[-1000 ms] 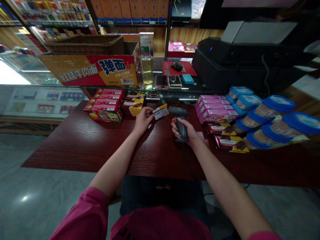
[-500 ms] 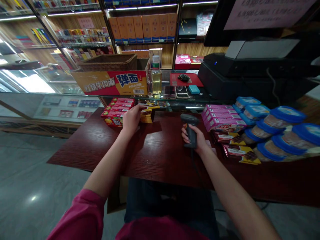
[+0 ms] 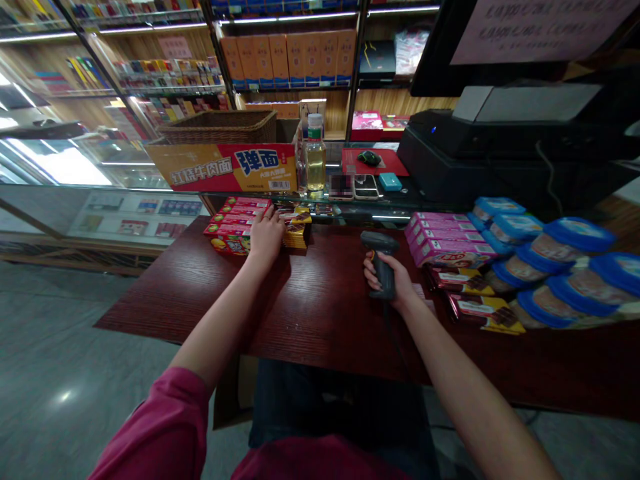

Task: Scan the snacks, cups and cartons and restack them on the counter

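My left hand [image 3: 267,235] lies with its fingers stretched out over the right end of a row of red boxes [image 3: 229,230]. Just right of it stands a stack of yellow-and-brown snack packets [image 3: 299,230]; whether the thumb touches this stack I cannot tell. In my right hand [image 3: 399,280] is a dark barcode scanner [image 3: 382,267], gripped round its handle above the table, its head turned to the left. Beyond the scanner, pink boxes [image 3: 445,240] are piled on the right, with red-and-yellow snack packets [image 3: 483,308] in front of them.
Blue-lidded tubs [image 3: 575,267] crowd the right side of the dark wooden table [image 3: 310,313]. Along the back are a noodle carton [image 3: 220,167], a bottle [image 3: 315,157], a phone [image 3: 365,187] and a mouse [image 3: 369,158]. Black checkout equipment [image 3: 450,153] stands at the back right.
My left hand has come down from holding a yellow packet above the stack to lying flat over the red boxes. That packet now rests on the stack. The right hand stays in place with the scanner.
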Demonstrator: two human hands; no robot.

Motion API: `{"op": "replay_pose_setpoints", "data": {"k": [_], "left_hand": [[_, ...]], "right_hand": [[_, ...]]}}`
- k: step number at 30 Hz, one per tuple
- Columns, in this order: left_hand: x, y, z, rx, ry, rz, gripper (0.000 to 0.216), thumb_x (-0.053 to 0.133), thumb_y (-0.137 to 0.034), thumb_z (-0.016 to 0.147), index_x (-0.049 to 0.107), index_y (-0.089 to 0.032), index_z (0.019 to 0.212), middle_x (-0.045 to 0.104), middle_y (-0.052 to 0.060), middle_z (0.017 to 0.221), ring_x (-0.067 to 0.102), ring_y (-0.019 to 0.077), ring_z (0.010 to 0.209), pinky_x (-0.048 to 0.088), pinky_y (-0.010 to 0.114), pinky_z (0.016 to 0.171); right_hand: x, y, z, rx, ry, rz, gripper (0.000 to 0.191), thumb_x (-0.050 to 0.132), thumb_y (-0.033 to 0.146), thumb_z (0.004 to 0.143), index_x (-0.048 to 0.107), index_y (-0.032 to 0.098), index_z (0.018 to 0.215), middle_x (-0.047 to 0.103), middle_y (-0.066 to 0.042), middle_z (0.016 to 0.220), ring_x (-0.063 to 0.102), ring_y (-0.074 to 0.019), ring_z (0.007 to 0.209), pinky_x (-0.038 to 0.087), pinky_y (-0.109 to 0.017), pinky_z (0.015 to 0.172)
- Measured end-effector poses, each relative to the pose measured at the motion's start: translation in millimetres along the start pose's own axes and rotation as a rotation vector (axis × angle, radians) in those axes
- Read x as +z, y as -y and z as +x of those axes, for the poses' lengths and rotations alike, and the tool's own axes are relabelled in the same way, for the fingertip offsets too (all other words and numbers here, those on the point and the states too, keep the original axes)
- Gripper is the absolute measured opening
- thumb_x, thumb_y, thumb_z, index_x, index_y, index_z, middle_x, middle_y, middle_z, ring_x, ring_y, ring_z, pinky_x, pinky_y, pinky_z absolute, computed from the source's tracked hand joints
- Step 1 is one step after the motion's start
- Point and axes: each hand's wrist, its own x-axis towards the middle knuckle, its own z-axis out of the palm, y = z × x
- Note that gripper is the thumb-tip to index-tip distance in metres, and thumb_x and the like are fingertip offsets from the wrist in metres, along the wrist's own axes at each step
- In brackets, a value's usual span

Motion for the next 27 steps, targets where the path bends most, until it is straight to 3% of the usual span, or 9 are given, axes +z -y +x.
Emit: {"op": "replay_pose_setpoints", "data": {"k": [5,10,16,27], "left_hand": [[9.9,-22.1,-7.7,-0.006,-0.022,-0.015,0.046,0.041,-0.014,0.097,0.063,-0.011,0.137,0.061,0.021,0.146,0.044,0.0336,0.149,0.025,0.053,0.125],[28.1,-39.1,-14.1,-0.071,0.022,-0.059,0.056,0.058,-0.039,0.097,0.056,-0.016,0.148,0.057,0.021,0.15,0.044,0.043,0.146,0.026,0.059,0.121],[38.3,-26.1,-5.3,-0.092,0.024,-0.032,0.063,0.058,-0.051,0.097,0.054,-0.018,0.15,0.051,0.022,0.155,0.038,0.0469,0.149,0.026,0.063,0.12],[36.2,-13.3,9.1,-0.075,0.044,0.036,0.05,0.049,-0.049,0.101,0.062,-0.025,0.143,0.058,0.016,0.15,0.044,0.0434,0.145,0.027,0.063,0.119]], "right_hand": [[1.3,-0.5,1.1,0.015,0.008,-0.002,0.023,0.069,0.037,0.083,0.058,0.02,0.095,0.049,0.003,0.069,0.038,-0.0087,0.045,0.029,-0.018,0.035],[1.5,-0.3,1.8,0.034,0.023,-0.009,0.023,0.069,0.037,0.083,0.058,0.02,0.095,0.048,0.003,0.07,0.038,-0.0096,0.045,0.029,-0.019,0.034],[-0.3,-0.2,3.7,0.029,0.022,-0.007,0.022,0.069,0.037,0.083,0.059,0.02,0.094,0.05,0.002,0.07,0.038,-0.0093,0.045,0.031,-0.019,0.035],[-2.6,0.3,7.4,0.015,0.019,0.014,0.022,0.069,0.037,0.084,0.058,0.02,0.094,0.05,0.003,0.07,0.038,-0.0095,0.045,0.032,-0.02,0.035]]}}
